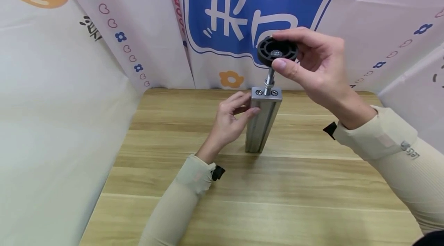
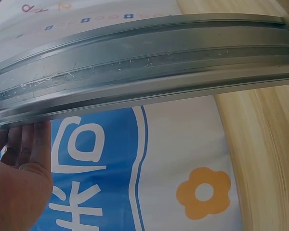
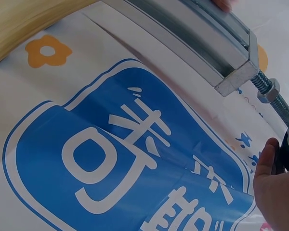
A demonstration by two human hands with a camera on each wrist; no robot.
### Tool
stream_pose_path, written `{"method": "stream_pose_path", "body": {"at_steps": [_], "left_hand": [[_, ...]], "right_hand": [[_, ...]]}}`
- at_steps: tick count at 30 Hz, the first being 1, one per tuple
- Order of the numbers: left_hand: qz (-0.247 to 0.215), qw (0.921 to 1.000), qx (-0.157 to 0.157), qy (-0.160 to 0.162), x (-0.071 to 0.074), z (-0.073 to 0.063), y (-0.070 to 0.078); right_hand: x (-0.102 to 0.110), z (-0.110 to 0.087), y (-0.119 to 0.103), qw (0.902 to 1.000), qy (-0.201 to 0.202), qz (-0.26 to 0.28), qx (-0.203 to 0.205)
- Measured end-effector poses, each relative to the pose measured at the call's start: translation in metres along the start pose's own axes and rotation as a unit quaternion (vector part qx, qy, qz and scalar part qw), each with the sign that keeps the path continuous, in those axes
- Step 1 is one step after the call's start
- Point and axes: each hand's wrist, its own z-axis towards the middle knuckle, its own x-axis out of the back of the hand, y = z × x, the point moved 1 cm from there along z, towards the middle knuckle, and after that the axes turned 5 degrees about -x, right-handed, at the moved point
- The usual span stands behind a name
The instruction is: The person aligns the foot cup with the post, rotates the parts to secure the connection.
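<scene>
A silvery aluminium profile (image 1: 259, 124) stands upright on the wooden table, with a metal end plate (image 3: 237, 79) on top. Two screws flank a threaded rod (image 1: 270, 75) that rises from the plate, and a hex nut (image 3: 269, 91) sits on the rod. At the rod's upper end is a black round levelling foot (image 1: 265, 60), its ribbed underside facing up. My right hand (image 1: 320, 64) pinches the foot's rim between thumb and fingers. Lower down, my left hand (image 1: 230, 120) grips the profile near its top, thumb on the near face and fingers along the left side.
The wooden table (image 1: 208, 199) runs back to a hanging printed cloth (image 1: 222, 61) with a blue panel and white characters. White cloth also hangs at the left and right sides. Black wrist mounts (image 1: 217, 173) sit on both sleeves.
</scene>
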Motion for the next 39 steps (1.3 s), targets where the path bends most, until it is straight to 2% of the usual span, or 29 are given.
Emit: {"method": "stream_pose_path", "body": {"at_steps": [5, 12, 25, 32, 39], "left_hand": [[-0.004, 0.9999, -0.01, 0.003, -0.0012, 0.0013, -0.0005], [0.0, 1.0, -0.007, 0.002, -0.0003, 0.0013, 0.0007], [-0.004, 1.0, -0.008, 0.005, -0.001, 0.001, 0.0], [-0.002, 1.0, -0.003, 0.006, -0.0018, 0.0001, -0.0012], [-0.004, 1.0, -0.002, 0.006, -0.0021, 0.0006, -0.0012]], "right_hand": [[-0.0008, 0.0004, 0.0007, 1.0, 0.006, 0.0, 0.004], [-0.0009, 0.0016, 0.003, 0.9995, 0.016, -0.028, 0.006], [0.0, 0.0012, 0.0061, 0.9994, 0.024, -0.013, 0.021], [0.0028, -0.0002, 0.0055, 0.9996, -0.005, 0.014, 0.025], [0.0038, -0.0014, 0.0048, 0.9995, -0.016, 0.014, 0.023]]}}
